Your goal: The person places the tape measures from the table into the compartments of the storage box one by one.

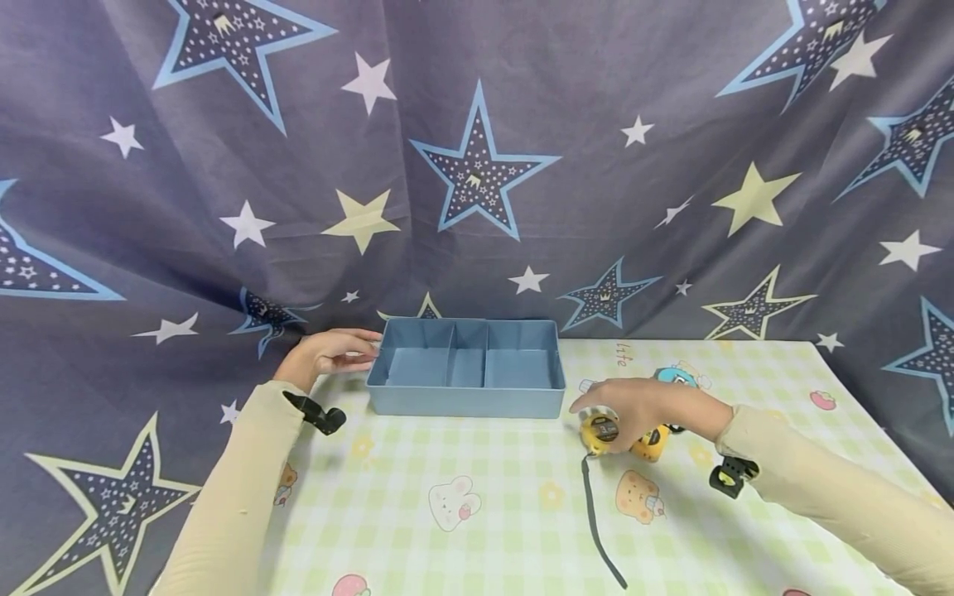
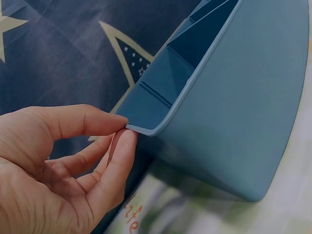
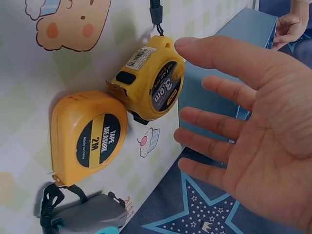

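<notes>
My left hand (image 1: 339,352) pinches the left rim of a blue box (image 1: 465,403) with three compartments, thumb and fingertip meeting at its corner in the left wrist view. Over on the right, my right hand (image 3: 263,117) has its fingers spread and extended beside a yellow 3.0m tape measure (image 3: 168,87) with a dark wrist strap (image 1: 594,517). The thumb tip is right by its edge; whether it touches, I cannot tell. Close behind lies an orange-yellow 2M tape measure (image 3: 100,136). A grey and turquoise object with a black cord (image 3: 90,214) sits past it.
The box stands at the back of a table covered with a green checked cloth (image 1: 402,488) printed with cartoons. A dark star-patterned curtain (image 1: 477,273) hangs directly behind. Black wrist mounts (image 1: 316,411) sit on both sleeves.
</notes>
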The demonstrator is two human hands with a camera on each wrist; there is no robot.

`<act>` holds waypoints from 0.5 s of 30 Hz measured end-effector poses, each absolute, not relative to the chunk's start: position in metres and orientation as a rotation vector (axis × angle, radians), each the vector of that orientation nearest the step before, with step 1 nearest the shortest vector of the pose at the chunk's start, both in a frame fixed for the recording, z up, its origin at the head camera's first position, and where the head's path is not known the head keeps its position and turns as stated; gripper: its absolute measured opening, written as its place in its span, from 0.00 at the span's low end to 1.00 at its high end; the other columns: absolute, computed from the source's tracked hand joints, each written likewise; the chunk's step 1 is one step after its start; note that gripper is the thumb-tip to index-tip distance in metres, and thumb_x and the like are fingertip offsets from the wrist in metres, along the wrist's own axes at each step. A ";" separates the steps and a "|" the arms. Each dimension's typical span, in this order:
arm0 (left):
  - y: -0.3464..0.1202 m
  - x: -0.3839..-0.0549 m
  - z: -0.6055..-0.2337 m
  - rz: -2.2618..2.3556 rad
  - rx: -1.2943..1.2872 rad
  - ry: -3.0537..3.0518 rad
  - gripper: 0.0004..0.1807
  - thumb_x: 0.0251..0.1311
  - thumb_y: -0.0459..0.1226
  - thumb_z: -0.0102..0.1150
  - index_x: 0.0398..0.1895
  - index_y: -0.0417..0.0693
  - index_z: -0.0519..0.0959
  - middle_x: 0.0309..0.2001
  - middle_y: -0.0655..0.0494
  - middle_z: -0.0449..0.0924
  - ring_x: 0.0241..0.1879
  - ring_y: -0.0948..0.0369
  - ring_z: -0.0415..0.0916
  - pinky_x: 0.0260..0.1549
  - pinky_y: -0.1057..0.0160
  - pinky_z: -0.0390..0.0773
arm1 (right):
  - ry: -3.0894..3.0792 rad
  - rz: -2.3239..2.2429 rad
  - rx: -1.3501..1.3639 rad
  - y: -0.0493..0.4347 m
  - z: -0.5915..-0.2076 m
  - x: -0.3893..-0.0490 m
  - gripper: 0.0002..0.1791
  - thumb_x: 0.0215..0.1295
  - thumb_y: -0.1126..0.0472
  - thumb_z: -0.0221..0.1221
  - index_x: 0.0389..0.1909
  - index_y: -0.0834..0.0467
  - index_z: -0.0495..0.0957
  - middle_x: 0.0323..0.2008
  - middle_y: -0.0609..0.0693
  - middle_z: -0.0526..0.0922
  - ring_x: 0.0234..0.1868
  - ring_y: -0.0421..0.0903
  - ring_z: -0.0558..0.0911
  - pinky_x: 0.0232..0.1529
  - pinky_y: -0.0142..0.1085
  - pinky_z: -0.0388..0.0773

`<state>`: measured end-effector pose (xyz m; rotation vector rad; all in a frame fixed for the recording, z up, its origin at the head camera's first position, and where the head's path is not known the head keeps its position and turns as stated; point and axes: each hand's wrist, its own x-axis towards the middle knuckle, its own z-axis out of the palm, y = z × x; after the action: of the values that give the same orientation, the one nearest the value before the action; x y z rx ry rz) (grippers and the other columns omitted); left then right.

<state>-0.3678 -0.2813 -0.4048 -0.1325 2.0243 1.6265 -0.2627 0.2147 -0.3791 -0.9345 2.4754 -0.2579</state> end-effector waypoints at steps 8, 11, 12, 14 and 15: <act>-0.262 -0.375 -0.414 1.670 -0.132 1.945 0.38 0.69 0.25 0.51 0.80 0.38 0.51 0.57 0.54 0.67 0.44 0.67 0.75 0.58 0.69 0.81 | 2.472 -0.251 -0.917 0.218 -0.383 -0.263 0.39 0.53 0.63 0.74 0.69 0.53 0.74 0.67 0.55 0.76 0.54 0.50 0.79 0.42 0.38 0.81; -0.257 -0.378 -0.417 1.693 -0.127 1.915 0.37 0.71 0.25 0.50 0.80 0.39 0.51 0.58 0.55 0.64 0.45 0.66 0.74 0.56 0.70 0.81 | 2.468 -0.258 -0.893 0.218 -0.384 -0.262 0.39 0.52 0.66 0.73 0.69 0.52 0.74 0.67 0.56 0.75 0.43 0.45 0.75 0.29 0.33 0.70; -0.256 -0.379 -0.418 1.704 -0.123 1.906 0.37 0.71 0.25 0.49 0.80 0.39 0.51 0.58 0.56 0.64 0.45 0.66 0.74 0.51 0.72 0.82 | 2.466 -0.262 -0.884 0.218 -0.384 -0.261 0.40 0.52 0.67 0.72 0.69 0.53 0.74 0.68 0.57 0.75 0.42 0.45 0.74 0.28 0.32 0.69; -0.253 -0.380 -0.419 1.721 -0.130 1.890 0.36 0.71 0.26 0.49 0.80 0.39 0.51 0.56 0.57 0.64 0.44 0.66 0.73 0.48 0.73 0.83 | 2.473 -0.249 -0.886 0.217 -0.384 -0.261 0.40 0.51 0.67 0.73 0.69 0.53 0.74 0.67 0.57 0.75 0.49 0.48 0.78 0.33 0.33 0.75; -0.252 -0.381 -0.419 1.727 -0.135 1.880 0.36 0.71 0.26 0.49 0.80 0.40 0.51 0.56 0.57 0.64 0.44 0.66 0.73 0.48 0.73 0.83 | 2.477 -0.243 -0.891 0.217 -0.385 -0.260 0.40 0.51 0.67 0.73 0.68 0.54 0.74 0.67 0.57 0.75 0.52 0.49 0.79 0.36 0.34 0.78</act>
<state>-0.3807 -0.2525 -0.4191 -0.1346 1.8797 1.7273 -0.2603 0.2169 -0.3849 -0.8914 2.4771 -0.2429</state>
